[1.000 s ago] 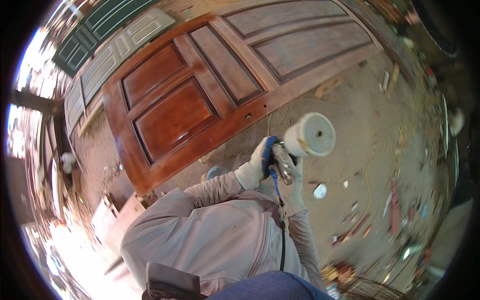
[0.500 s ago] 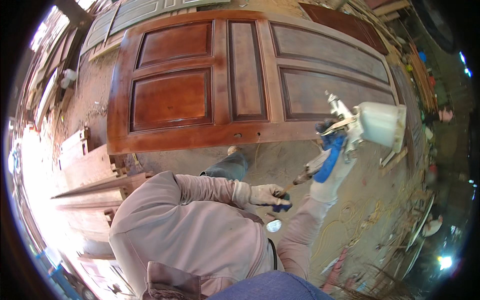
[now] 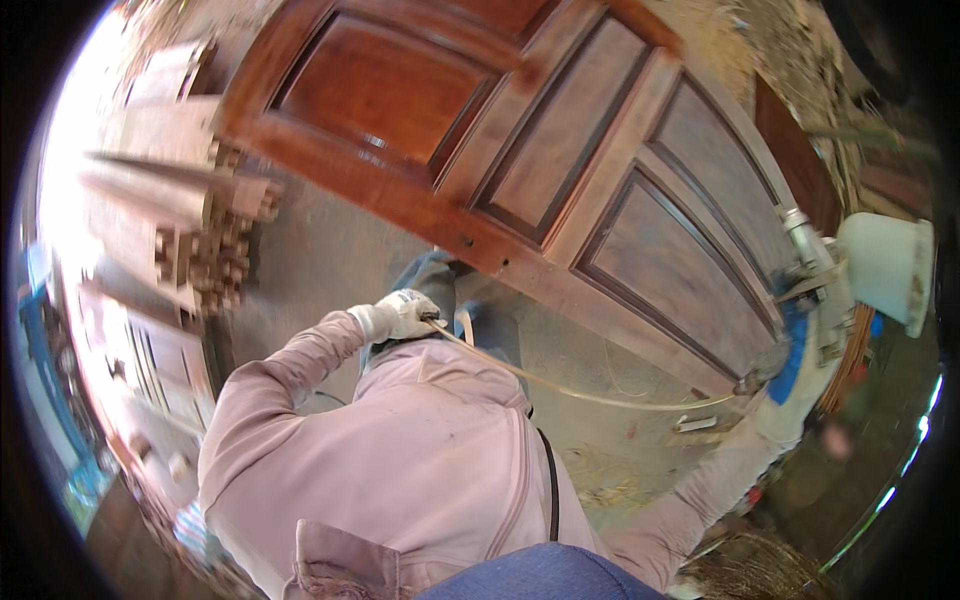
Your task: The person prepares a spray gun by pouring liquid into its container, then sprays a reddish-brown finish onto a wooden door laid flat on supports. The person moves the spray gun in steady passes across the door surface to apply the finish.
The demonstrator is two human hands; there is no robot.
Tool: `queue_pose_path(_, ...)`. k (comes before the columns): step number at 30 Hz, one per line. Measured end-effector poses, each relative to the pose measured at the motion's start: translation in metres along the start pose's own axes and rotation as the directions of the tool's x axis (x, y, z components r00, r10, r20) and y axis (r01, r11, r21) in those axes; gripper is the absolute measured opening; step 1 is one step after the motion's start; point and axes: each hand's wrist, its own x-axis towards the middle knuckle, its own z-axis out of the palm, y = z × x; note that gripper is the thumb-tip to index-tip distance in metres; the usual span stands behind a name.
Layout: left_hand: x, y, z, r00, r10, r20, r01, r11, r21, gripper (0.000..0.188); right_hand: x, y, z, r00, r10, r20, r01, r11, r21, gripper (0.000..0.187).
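Note:
My right hand (image 3: 797,352), in a stained glove with a blue patch, is closed round a spray gun (image 3: 815,258) at the right. The gun's large whitish cup (image 3: 884,262) sticks out to its right. From the bottom of the gun, a thin yellowish air hose (image 3: 590,398) runs across my front to my left hand (image 3: 408,312). That hand wears a white glove and grips the hose near my waist. Before me lies a panelled wooden door (image 3: 530,262), glossy reddish brown on the left and paler, duller on the right. The gun is at its right end.
Stacked timber pieces (image 3: 190,250) stand at the left, close to the door's corner. A darker brown panel (image 3: 795,150) lies beyond the door at the right. Bundled thin sticks (image 3: 848,350) are behind the gun. A small pale block (image 3: 697,424) rests on the ground.
My right hand has carried the spray gun rightward and lower in view. My left hand has moved left and up, and the hose now stretches between the hands. The view has turned, tilting the door.

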Motion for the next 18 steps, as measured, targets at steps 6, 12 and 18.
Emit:
queue_pose_path(6,-0.026,0.061,0.029,0.958,0.007,-0.287,-0.027,0.998,-0.065,0.034,-0.030,0.062,0.071,0.809,0.405,0.427,-0.365,0.914,-0.175,0.049)
queue_pose_path(12,-0.020,0.130,0.097,0.839,-0.248,-0.484,0.164,0.964,-0.209,0.027,0.003,0.122,0.109,0.692,0.040,0.721,-0.212,0.966,0.150,0.033)
queue_pose_path(18,0.011,0.181,0.162,0.731,-0.345,-0.588,0.244,0.938,-0.247,0.036,0.074,0.122,0.090,0.735,-0.066,0.675,-0.051,0.987,0.152,0.031)
